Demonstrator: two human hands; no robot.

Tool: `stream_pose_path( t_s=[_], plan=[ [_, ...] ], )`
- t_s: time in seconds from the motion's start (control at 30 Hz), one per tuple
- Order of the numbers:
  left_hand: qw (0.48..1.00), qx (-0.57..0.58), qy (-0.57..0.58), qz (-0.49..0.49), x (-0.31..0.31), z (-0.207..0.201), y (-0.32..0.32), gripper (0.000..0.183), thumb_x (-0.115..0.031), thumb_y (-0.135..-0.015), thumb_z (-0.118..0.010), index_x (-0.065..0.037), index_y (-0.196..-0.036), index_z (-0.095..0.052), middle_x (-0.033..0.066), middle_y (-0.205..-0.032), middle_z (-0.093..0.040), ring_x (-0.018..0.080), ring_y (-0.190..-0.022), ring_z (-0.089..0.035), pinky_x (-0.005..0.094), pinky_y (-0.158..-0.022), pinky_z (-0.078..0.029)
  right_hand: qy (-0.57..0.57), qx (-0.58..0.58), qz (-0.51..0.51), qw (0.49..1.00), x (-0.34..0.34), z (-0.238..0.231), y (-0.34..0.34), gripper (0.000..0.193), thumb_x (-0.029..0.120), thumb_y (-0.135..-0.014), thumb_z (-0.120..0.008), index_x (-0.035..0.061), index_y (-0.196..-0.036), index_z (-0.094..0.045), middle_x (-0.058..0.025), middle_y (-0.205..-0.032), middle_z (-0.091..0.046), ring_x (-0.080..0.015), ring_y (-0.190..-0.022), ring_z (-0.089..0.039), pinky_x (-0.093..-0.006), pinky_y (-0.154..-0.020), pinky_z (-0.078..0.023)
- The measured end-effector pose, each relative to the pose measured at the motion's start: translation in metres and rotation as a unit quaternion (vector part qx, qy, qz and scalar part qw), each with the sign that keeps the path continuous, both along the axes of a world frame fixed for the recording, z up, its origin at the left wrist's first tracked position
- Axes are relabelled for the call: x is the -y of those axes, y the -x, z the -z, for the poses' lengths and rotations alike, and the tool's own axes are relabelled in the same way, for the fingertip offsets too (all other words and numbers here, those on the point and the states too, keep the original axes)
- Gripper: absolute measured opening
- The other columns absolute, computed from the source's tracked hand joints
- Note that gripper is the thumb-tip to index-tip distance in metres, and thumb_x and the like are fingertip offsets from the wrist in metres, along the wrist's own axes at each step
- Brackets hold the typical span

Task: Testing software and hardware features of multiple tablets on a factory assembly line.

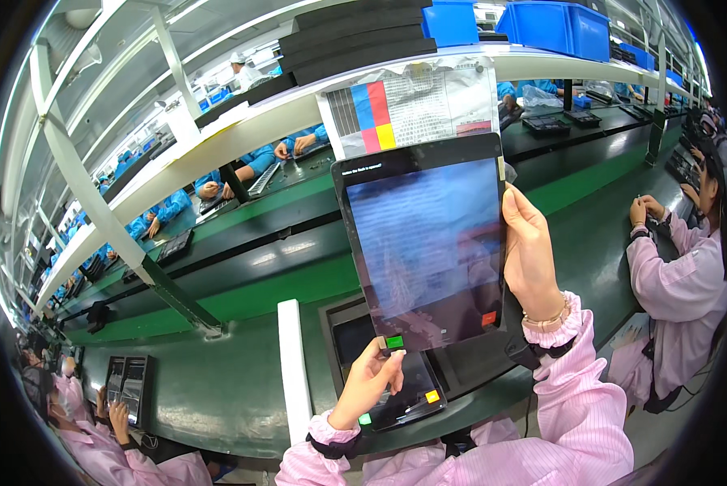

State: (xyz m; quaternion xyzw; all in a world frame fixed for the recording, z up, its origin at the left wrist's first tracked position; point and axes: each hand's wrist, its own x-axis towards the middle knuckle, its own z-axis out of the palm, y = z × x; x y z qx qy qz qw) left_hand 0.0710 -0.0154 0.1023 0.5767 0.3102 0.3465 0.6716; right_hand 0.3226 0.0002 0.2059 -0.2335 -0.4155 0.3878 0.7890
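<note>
Upright in front of me is a black-framed tablet with its screen lit. It shows a blurred bluish picture, a green square at the lower left and a red one at the lower right. My right hand grips its right edge, thumb toward the front. My left hand is closed at the lower left corner, thumb and finger by the green square; part of its grip is hidden. Beneath, a second tablet lies with small orange and green squares lit, partly over a black tray.
Behind the tablet hangs a printed sheet with colour blocks from a white shelf. A white bar lies left of the tray on the green bench. Co-workers in pink sit at both sides; others in blue work across the line.
</note>
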Motion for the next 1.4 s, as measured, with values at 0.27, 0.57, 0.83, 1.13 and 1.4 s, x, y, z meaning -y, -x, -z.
stream_pose_path(
  t_s=[0.27, 0.57, 0.83, 1.13, 1.4],
  plan=[
    [0.999, 0.032, -0.022, -0.028, 0.008, 0.004, 0.001, 0.019, -0.016, -0.095, -0.050, -0.002, -0.107, -0.049, 0.0005, -0.074, -0.050, 0.0076, -0.057, -0.051, 0.0214, -0.050, -0.041, -0.003, 0.005, -0.001, 1.000, 0.003, -0.005, 0.007, 0.033, 0.022, -0.097, -0.047, -0.0023, -0.117, -0.055, -0.0035, -0.100, -0.063, -0.0082, -0.086, -0.058, -0.0227, -0.075, -0.047],
    [0.998, 0.005, -0.034, -0.056, 0.009, 0.005, 0.001, 0.017, -0.017, -0.095, -0.051, -0.004, -0.104, -0.051, -0.0016, -0.070, -0.049, 0.0045, -0.055, -0.046, 0.0194, -0.048, -0.038, -0.005, -0.007, -0.019, 1.000, 0.002, -0.005, 0.006, 0.032, 0.020, -0.096, -0.048, -0.0023, -0.118, -0.055, -0.0028, -0.099, -0.063, -0.0071, -0.086, -0.058, -0.0210, -0.075, -0.046],
    [0.995, -0.006, -0.058, -0.079, 0.009, 0.004, -0.002, 0.017, -0.018, -0.095, -0.052, -0.003, -0.100, -0.055, -0.0024, -0.068, -0.051, 0.0029, -0.054, -0.045, 0.0182, -0.048, -0.036, -0.015, -0.008, -0.018, 1.000, 0.003, -0.006, 0.007, 0.032, 0.018, -0.096, -0.048, -0.0026, -0.120, -0.054, -0.0047, -0.105, -0.063, -0.0086, -0.093, -0.058, -0.0214, -0.081, -0.044],
    [0.991, -0.024, -0.083, -0.102, 0.009, 0.006, -0.004, 0.017, -0.018, -0.095, -0.052, -0.001, -0.092, -0.056, -0.0010, -0.065, -0.053, 0.0034, -0.052, -0.045, 0.0194, -0.047, -0.037, -0.015, -0.006, -0.027, 0.999, 0.003, -0.004, 0.004, 0.032, 0.019, -0.097, -0.047, -0.0023, -0.119, -0.055, -0.0044, -0.105, -0.063, -0.0082, -0.092, -0.058, -0.0213, -0.081, -0.045],
    [0.894, -0.169, -0.375, -0.179, 0.004, -0.005, 0.000, 0.021, -0.018, -0.093, -0.054, 0.002, -0.096, -0.058, -0.0001, -0.061, -0.054, 0.0059, -0.052, -0.047, 0.0236, -0.047, -0.037, 0.012, -0.017, -0.017, 1.000, 0.000, 0.004, 0.007, 0.034, 0.022, -0.097, -0.047, -0.0024, -0.120, -0.054, -0.0046, -0.105, -0.063, -0.0090, -0.093, -0.057, -0.0227, -0.082, -0.044]
  ],
)
